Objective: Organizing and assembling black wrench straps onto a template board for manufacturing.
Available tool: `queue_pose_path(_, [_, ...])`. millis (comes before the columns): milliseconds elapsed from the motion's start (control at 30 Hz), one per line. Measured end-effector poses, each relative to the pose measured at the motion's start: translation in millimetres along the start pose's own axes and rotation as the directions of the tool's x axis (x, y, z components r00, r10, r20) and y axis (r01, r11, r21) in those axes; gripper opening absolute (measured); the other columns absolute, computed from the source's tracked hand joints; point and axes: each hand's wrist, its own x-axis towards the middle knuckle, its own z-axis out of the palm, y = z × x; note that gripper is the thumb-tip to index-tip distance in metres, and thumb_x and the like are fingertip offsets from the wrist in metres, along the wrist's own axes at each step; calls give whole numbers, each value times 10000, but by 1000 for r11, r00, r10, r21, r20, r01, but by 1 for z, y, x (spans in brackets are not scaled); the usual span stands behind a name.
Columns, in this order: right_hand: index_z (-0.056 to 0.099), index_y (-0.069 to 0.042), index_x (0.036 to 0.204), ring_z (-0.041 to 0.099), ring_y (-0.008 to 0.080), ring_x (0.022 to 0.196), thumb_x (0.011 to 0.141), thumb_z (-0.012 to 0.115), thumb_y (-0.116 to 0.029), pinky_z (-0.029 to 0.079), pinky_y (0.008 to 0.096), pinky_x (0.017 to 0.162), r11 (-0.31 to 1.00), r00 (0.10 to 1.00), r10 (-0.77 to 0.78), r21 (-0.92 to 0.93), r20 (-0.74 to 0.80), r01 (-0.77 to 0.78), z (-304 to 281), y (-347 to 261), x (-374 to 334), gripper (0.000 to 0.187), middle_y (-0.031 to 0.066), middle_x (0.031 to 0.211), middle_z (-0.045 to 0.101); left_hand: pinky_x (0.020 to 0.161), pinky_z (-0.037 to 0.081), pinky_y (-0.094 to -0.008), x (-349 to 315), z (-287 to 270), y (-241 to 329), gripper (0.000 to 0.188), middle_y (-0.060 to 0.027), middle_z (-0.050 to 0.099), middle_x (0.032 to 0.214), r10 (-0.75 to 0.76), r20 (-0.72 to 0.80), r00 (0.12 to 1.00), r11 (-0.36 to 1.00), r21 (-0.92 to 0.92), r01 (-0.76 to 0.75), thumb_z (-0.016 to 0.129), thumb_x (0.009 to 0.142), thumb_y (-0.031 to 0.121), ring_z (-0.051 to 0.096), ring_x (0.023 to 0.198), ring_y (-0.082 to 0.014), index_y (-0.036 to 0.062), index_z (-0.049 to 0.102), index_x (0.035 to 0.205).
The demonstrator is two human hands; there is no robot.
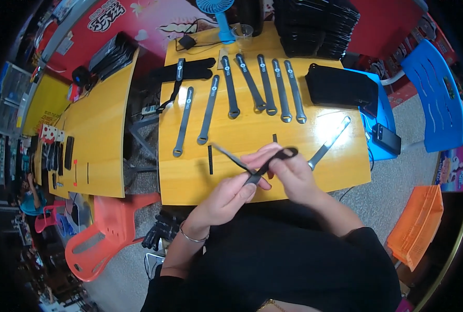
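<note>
Above the near edge of the table, my left hand (229, 200) pinches a dark strap (265, 167) close to where it crosses itself. One grey end sticks out up and to the left. My right hand (293, 176) grips the strap's black end, which curls into a loop over the fingers. Beyond my hands, several flat grey straps (233, 93) lie side by side, each with a slot at its near end and a small white mark. Another grey strap (329, 144) rests to the right of my right hand, under glare.
On the yellow table (182, 179) are a black strip (210, 159), a bundle of black straps (182, 73), a black pouch (340, 86) and a black stack (314, 26). A blue fan (222, 23) stands at the back. Blue chair (434, 99) right, red chair (106, 229) left.
</note>
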Motion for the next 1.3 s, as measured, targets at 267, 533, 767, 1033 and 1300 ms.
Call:
queue_pose_path(267, [515,-21,999,650,250,913,981,377,-316,539,293,802,792,843,391,602,-369,-104,-30,-1,14,326,197,982,632,547,293,-209,-38,-45,-14,243,44,361,646,-177,203,963,976,-88,197,378,967,188,325,581,-66,18,551,946])
queue_pose_path(533, [523,-8,987,640,234,934,987,369,-293,530,297,842,896,733,127,394,-669,204,-90,-4,-8,324,166,989,631,552,315,-205,-87,-75,-17,261,26,428,651,-359,191,913,930,-9,368,411,949,199,370,588,-62,6,579,897])
queue_pose_path(767, [531,37,1065,580,274,1073,994,335,-195,498,358,908,901,682,-369,-423,-632,95,-104,-27,-64,312,200,1103,590,530,280,-203,-117,-103,-30,268,34,415,651,-246,5,969,957,-161,244,409,947,184,337,578,-52,-25,569,893])
queue_pose_path(1033, [577,-40,1155,455,326,1212,734,527,79,375,409,1002,250,890,-243,-912,-385,-326,-91,32,-124,440,162,1251,512,551,328,-211,-68,-72,-1,240,-16,437,720,-68,-34,997,993,-103,65,396,899,119,379,588,-71,-56,560,901])
queue_pose_path(1300, [514,-36,1240,384,303,1266,699,608,-207,286,421,1020,159,948,-1,-936,-318,-314,-83,24,-120,574,136,1311,478,534,268,-191,-35,-62,11,260,-34,413,841,-135,113,984,978,-143,151,438,873,155,344,604,-56,-71,563,900])
